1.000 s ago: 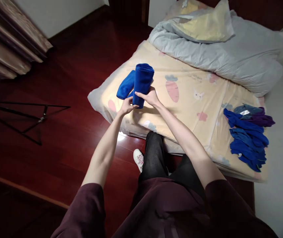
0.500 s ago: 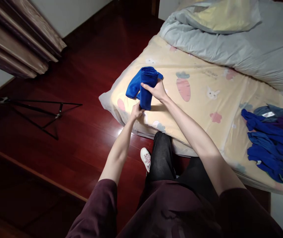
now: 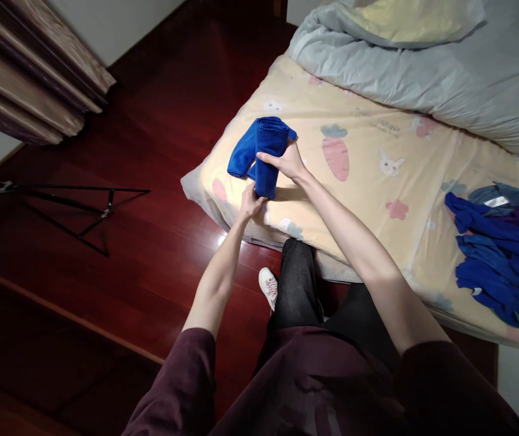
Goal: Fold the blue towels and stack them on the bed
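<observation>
Firmly, left hand (image 3: 252,202) and right hand (image 3: 290,162) clasp a layered, oblong blue cloth (image 3: 267,143) over the carrot-print bed (image 3: 363,200) beside glossy red floorboards (image 3: 163,151).

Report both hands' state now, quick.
Left hand: closed on the folded blue cloth, at its lower end.
Right hand: closed on the same cloth, higher up, thumb across the front.

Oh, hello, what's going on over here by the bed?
A person is holding a folded blue cloth over the near side of the bed. The left hand grips its lower end, and the right hand clasps its side higher up. Just behind it, another blue cloth lies on the bed. Off to the right sits a loose pile of blue and purple fabric.
</observation>
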Demonstrator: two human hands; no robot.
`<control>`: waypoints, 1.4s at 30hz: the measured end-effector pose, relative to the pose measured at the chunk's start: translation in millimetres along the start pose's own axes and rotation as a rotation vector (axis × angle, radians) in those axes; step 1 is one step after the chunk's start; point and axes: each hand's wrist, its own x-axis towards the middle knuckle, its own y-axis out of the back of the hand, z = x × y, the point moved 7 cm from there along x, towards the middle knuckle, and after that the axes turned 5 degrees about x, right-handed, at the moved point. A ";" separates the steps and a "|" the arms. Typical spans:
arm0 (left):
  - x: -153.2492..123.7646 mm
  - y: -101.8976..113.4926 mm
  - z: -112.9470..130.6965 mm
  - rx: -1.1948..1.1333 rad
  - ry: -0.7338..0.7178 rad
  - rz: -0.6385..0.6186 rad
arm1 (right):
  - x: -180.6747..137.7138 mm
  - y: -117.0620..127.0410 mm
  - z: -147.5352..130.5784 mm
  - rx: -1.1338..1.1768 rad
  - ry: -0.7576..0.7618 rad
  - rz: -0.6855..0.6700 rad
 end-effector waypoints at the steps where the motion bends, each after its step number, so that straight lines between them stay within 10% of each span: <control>1: -0.8 1.4 3.1 -0.012 0.004 0.000 | -0.7 1.0 1.9 0.005 -0.012 0.006; 19: -29.2 16.4 19.0 0.090 0.034 0.087 | -34.0 26.7 33.3 -0.064 -0.124 0.050; 27: -134.2 -8.3 48.5 0.242 -0.086 -0.010 | -228.5 89.5 90.6 -0.101 -0.495 0.244; 37: -83.8 -59.9 113.4 0.228 -0.393 -0.316 | -514.0 141.2 31.5 0.132 -0.663 0.642; 42: -173.5 -130.6 141.7 0.201 -0.440 -0.621 | -595.2 178.9 19.5 0.221 -0.696 0.993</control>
